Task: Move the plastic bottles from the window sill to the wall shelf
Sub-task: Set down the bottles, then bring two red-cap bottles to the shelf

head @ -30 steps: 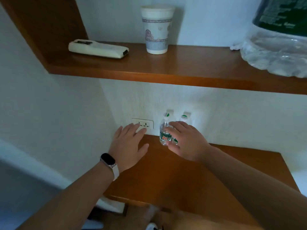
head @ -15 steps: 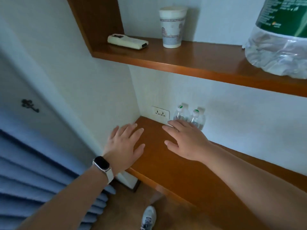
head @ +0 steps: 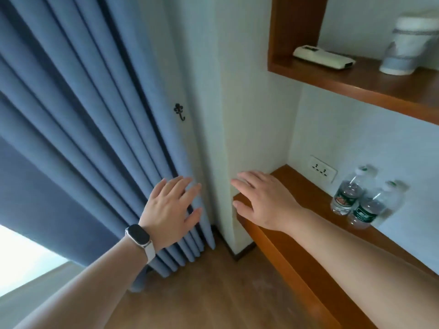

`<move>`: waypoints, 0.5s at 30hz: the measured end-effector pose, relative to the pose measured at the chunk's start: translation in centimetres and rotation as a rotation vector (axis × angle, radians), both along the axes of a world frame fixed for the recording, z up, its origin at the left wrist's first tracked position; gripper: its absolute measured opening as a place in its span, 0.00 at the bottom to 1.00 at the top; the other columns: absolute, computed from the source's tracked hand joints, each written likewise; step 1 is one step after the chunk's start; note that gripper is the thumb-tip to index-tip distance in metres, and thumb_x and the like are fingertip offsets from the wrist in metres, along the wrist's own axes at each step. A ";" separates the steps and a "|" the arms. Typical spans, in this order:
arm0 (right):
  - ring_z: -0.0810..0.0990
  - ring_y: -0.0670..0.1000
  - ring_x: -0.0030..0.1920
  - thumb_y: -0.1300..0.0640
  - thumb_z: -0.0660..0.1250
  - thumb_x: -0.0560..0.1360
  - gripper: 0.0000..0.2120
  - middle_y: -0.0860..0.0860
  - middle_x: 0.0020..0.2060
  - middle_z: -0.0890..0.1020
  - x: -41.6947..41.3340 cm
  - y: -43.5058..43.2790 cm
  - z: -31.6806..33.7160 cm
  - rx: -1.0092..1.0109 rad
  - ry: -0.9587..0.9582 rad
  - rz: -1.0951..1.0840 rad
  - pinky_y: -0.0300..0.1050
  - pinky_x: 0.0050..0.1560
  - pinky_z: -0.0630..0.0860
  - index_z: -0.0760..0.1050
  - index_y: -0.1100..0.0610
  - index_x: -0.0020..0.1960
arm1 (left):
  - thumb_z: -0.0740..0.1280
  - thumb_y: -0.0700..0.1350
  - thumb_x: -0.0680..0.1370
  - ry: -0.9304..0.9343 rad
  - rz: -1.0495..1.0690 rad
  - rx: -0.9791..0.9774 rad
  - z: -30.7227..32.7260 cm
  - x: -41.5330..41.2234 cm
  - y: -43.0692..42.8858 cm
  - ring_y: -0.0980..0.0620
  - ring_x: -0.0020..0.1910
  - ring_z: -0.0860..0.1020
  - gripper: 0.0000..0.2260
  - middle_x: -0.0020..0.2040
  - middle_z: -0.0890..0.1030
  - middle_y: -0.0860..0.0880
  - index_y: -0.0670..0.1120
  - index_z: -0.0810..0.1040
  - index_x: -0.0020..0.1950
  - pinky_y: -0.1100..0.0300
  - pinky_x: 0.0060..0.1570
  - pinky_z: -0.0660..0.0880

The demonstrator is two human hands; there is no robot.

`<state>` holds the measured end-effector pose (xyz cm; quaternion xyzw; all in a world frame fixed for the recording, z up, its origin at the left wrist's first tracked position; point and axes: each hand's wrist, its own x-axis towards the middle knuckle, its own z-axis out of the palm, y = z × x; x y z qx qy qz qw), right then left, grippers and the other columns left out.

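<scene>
Nearest, both forearms reach forward over the wooden floor. The left hand [head: 172,206], with a smartwatch [head: 139,237] on its wrist, hangs in front of the blue curtain [head: 83,119]. Its grip is open, fingers straight and spread, holding nothing. Just to its right, the right hand [head: 264,200] hovers over the near left corner of the lower wall shelf [head: 297,210], palm down. Its grip is equally open and empty.

Farther right on that shelf, against the wall, the left bottle [head: 347,194] and the right bottle [head: 371,206] stand upright and close together, well apart from either hand. A wall socket [head: 323,171] sits just left of them. No window sill is in view, so any bottles left to move are probably off to the left, past the curtain.

These are small, clear, thin-walled bottles holding water. They should be light enough for one hand, smooth and a little slippery, and likely to dent under a hard squeeze. The labelled middle is the best place to wrap the fingers; a pinch at the cap would let the bottle swing.

Farthest, the upper shelf [head: 356,84] carries a remote [head: 324,57] and a paper cup [head: 407,47].
</scene>
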<state>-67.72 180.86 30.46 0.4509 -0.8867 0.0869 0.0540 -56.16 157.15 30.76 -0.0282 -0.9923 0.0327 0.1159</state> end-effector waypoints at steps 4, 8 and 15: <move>0.72 0.60 0.66 0.42 0.56 0.78 0.28 0.58 0.67 0.75 2.2 -6.5 0.8 -0.033 0.006 0.130 0.59 0.62 0.73 0.71 0.58 0.70 | 0.59 0.59 0.78 0.028 0.119 0.035 -0.2 4.9 -5.2 0.42 0.70 0.73 0.25 0.68 0.77 0.44 0.47 0.76 0.68 0.40 0.69 0.66; 0.72 0.59 0.66 0.42 0.57 0.78 0.27 0.58 0.66 0.75 5.6 -13.7 1.4 -0.059 0.023 0.228 0.59 0.60 0.74 0.72 0.58 0.70 | 0.60 0.58 0.78 0.053 0.211 0.055 -0.3 10.3 -10.6 0.41 0.69 0.74 0.24 0.67 0.78 0.45 0.46 0.77 0.67 0.39 0.68 0.67; 0.75 0.60 0.63 0.43 0.59 0.76 0.26 0.58 0.63 0.78 14.2 -27.5 1.4 -0.085 0.002 0.396 0.57 0.58 0.75 0.75 0.58 0.66 | 0.58 0.60 0.78 0.078 0.393 0.045 -0.4 21.4 -21.2 0.43 0.68 0.74 0.24 0.68 0.77 0.48 0.49 0.76 0.69 0.43 0.68 0.66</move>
